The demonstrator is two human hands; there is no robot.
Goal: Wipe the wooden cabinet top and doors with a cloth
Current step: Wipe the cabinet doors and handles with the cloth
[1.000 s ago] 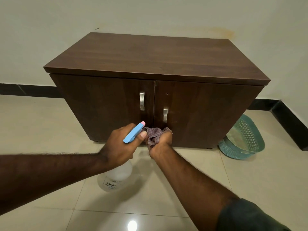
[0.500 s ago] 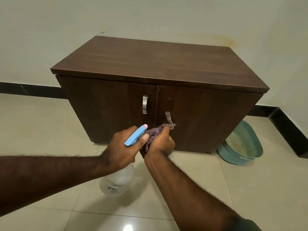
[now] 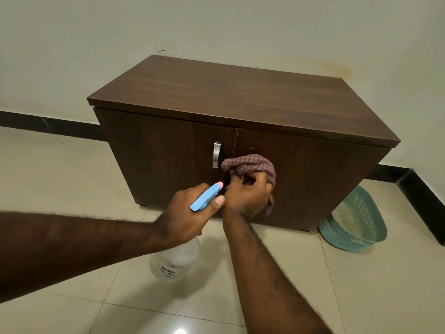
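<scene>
Cloth on right door, spray bottle in left hand.

Dark wooden cabinet sits on a glossy beige tiled floor against a plain pale wall with a black skirting strip; yellowish stain on the wall behind the right rear corner. Right hand has its grip closed on a bunched checked cloth, pressed to the right door near the centre seam, covering that door's handle area. Left door's metal handle is just beside the cloth. Left hand grips a clear spray bottle with blue trigger head, held in front of the door bottoms, partly blocking them. Teal mesh basket on the floor by the cabinet's right corner.
</scene>
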